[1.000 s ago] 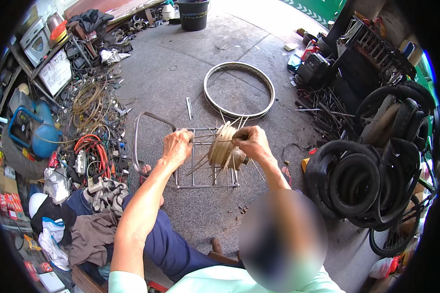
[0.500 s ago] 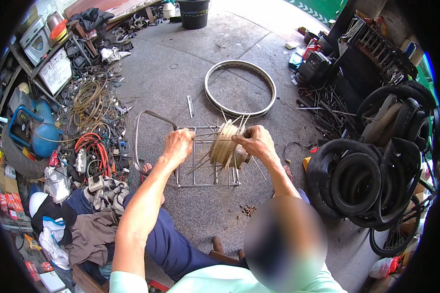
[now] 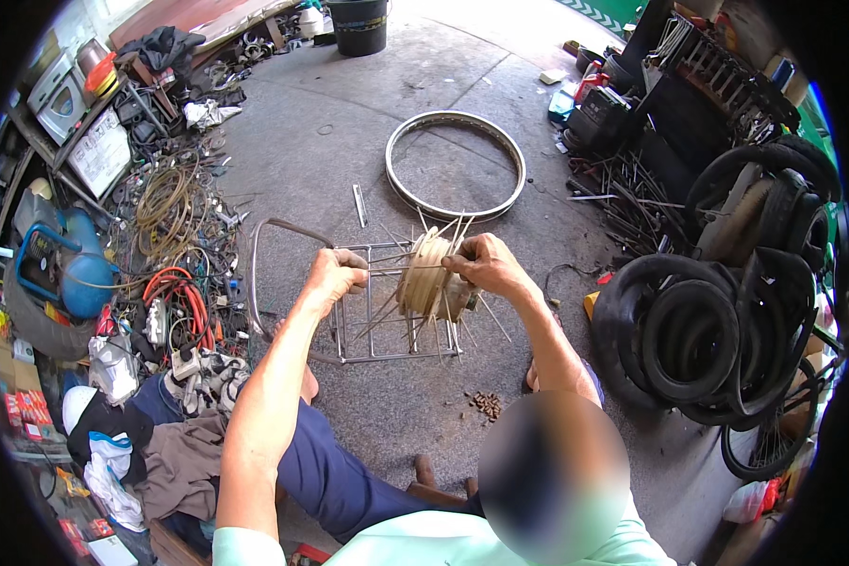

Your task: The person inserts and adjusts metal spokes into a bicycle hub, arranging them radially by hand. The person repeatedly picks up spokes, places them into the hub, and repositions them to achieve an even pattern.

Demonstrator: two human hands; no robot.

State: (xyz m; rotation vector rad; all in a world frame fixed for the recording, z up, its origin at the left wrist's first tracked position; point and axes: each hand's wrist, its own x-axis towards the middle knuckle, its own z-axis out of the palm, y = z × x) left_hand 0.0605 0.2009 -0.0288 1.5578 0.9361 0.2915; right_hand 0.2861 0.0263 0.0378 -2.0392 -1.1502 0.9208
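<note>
- Left hand (image 3: 333, 275): bent at the wrist, knuckles up, thumb and fingers pinched on the outer end of a thin spoke (image 3: 396, 271); whether they grip one spoke or several is too small to tell with certainty.
- Right hand (image 3: 489, 264): on the right side of the hub, thumb and forefinger pressed together on the same spoke's other end, the remaining fingers curled.
- Hub (image 3: 423, 286): a pale, drum-shaped body between the two hands, with loose spokes splaying from it in many directions.
- Rack (image 3: 396, 357): a tubular metal frame beneath the hub and hands, with a large bent loop at its left.
- Rim (image 3: 390, 168): a bare metal ring lying on the grey floor (image 3: 292, 160), beyond the hub.
- Metal strip (image 3: 359, 206): narrow and flat, on the floor left of the rim.
- Small brown pieces (image 3: 486, 406): a loose heap on the floor, nearer the person than the rack.
- Periphery: black tyres and tubes (image 3: 618, 325) piled at right; a blue tank (image 3: 87, 285) and a red-orange hose (image 3: 198, 304) at left; a dark bucket (image 3: 360, 33) at the far edge.
</note>
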